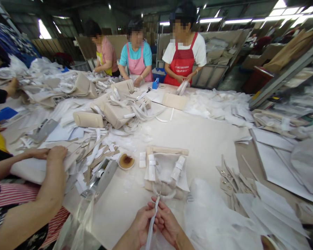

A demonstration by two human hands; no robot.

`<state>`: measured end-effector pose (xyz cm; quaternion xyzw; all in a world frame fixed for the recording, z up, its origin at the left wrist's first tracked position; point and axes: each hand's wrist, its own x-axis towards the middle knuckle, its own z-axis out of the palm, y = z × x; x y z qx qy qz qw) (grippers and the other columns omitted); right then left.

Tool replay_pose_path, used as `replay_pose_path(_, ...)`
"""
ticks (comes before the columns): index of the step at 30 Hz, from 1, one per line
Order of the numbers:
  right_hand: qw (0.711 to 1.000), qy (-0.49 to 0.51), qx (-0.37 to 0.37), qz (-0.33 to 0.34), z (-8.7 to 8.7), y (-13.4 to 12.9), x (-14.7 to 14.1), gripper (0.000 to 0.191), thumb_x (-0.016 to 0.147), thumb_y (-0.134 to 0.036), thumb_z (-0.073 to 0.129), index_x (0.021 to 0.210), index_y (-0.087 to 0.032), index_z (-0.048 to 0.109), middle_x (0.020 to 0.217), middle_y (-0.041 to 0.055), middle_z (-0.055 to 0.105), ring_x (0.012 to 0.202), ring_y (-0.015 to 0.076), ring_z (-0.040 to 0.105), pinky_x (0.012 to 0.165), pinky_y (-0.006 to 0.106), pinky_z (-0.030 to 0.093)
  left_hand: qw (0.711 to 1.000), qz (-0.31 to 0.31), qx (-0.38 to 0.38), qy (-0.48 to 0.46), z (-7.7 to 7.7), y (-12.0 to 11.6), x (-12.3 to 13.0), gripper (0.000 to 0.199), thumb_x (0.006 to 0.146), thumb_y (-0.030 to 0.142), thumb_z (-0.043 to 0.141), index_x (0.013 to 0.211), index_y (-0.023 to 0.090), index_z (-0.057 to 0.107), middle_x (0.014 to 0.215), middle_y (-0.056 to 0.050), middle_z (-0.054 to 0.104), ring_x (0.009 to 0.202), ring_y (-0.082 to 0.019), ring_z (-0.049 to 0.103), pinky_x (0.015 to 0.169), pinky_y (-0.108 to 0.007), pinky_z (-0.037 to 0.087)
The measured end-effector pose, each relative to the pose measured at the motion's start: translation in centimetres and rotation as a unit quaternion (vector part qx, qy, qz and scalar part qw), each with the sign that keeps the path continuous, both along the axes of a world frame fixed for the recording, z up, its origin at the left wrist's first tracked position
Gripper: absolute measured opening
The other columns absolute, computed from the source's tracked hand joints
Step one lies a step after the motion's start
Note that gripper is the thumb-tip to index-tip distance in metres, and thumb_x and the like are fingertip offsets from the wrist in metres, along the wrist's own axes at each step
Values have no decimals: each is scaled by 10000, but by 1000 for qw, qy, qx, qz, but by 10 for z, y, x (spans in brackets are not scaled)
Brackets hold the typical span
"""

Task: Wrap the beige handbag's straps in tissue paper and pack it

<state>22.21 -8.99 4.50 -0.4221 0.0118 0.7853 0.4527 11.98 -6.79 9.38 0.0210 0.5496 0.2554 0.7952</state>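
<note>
Along the surface's (114,208) near edge, my left hand (141,222) and right hand (169,224) are pinching a white strip (151,225) just beside the beige bag (165,170); any hard tug would be risking a tear.

Pale worktable (206,135), beige bag (167,172), small round dish (126,161) nearby, loose straps (231,182), translucent plastic sheeting (211,217)

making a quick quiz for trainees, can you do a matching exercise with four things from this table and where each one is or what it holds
1. pale strip
2. round dish
3. beige bag
4. studded straps

A. holding brown contents
B. to the right of the bag
C. held by the left hand and right hand
D. directly beyond the hands

Pairs: 1-C, 2-A, 3-D, 4-B
</note>
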Motion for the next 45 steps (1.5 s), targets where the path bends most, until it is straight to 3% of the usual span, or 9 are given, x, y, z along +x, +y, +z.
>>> replay_pose_path(8, 979, -182, -14, 93, -7, 6, -4, 554, 544, -579, 751, 912, -195, 597, 420, -100, 441, 327, 56, 331, 338, 170, 225, 972, -32, 191, 135, -37, -13, 9, 317, 630, 373, 651, 713, 242, 375, 445, 39, 564, 371, -120, 471, 410, -215, 324)
replay_pose_path(14, 885, -399, 93, 222, -1, -9, 31, 313, 634, -505, 613, 635, -195, 572, 596, -24, 564, 386, 71, 443, 374, 211, 288, 897, -181, 304, 265, -37, -2, -24, 187, 692, 368, 591, 759, 214, 511, 710, -26, 660, 726, -195, 642, 702, -303, 492)
replay_pose_path(21, 829, -535, 106, 123, 41, 11, 93, 383, 816, -477, 419, 974, -197, 626, 893, 61, 680, 697, 182, 639, 547, 270, 501, 806, -208, 370, 413, -24, 51, -36, 368, 787, 318, 430, 1066, 124, 570, 1134, -145, 641, 1010, -236, 635, 930, -393, 500)
replay_pose_path(26, 582, -772, 187, 171, 39, 36, 124, 522, 730, -123, 453, 1234, -199, 565, 1313, 123, 554, 1201, 268, 541, 974, 378, 473, 612, -211, 583, 491, -9, 66, -17, 428, 808, 181, 423, 1213, 174, 563, 1336, -136, 531, 1277, -256, 476, 1096, -478, 389)
replay_pose_path(28, 515, -798, 180, 257, 33, 44, 130, 607, 705, -67, 472, 1298, -188, 521, 1311, 138, 553, 1158, 273, 573, 914, 367, 502, 586, -225, 608, 486, -5, 70, -10, 463, 815, 154, 421, 1264, 183, 532, 1414, -135, 460, 1327, -261, 420, 1117, -487, 360)
replay_pose_path(32, 493, -783, 176, 336, 26, 61, 137, 531, 789, -108, 503, 1315, -178, 499, 1107, 103, 660, 990, 235, 641, 839, 321, 515, 692, -184, 489, 498, -13, 83, -3, 643, 787, 200, 504, 1404, 113, 343, 1537, -182, 252, 1450, -299, 192, 1178, -492, 226)
replay_pose_path(36, 490, -797, 159, 316, 33, 68, 138, 459, 828, -112, 466, 1284, -147, 508, 1103, 135, 641, 995, 269, 629, 791, 348, 517, 857, -185, 318, 362, -28, 92, -11, 691, 733, 199, 545, 1381, 71, 340, 1405, -197, 440, 1314, -279, 425, 1095, -394, 354)
replay_pose_path(40, 444, -838, 177, 263, 50, 52, 119, 310, 851, -97, 411, 1089, -177, 594, 992, 118, 623, 895, 260, 625, 673, 331, 503, 905, -170, 242, 305, -28, 93, -17, 664, 686, 125, 501, 1341, 99, 392, 1116, -147, 604, 987, -229, 603, 841, -349, 498)
replay_pose_path(45, 416, -776, 395, 263, 43, 21, 78, 418, 734, -52, 498, 1108, -218, 587, 1080, 83, 648, 959, 257, 609, 794, 356, 483, 950, -111, 204, 211, -17, 98, -13, 713, 573, 74, 486, 1278, 181, 465, 965, -69, 610, 838, -168, 591, 728, -289, 488)
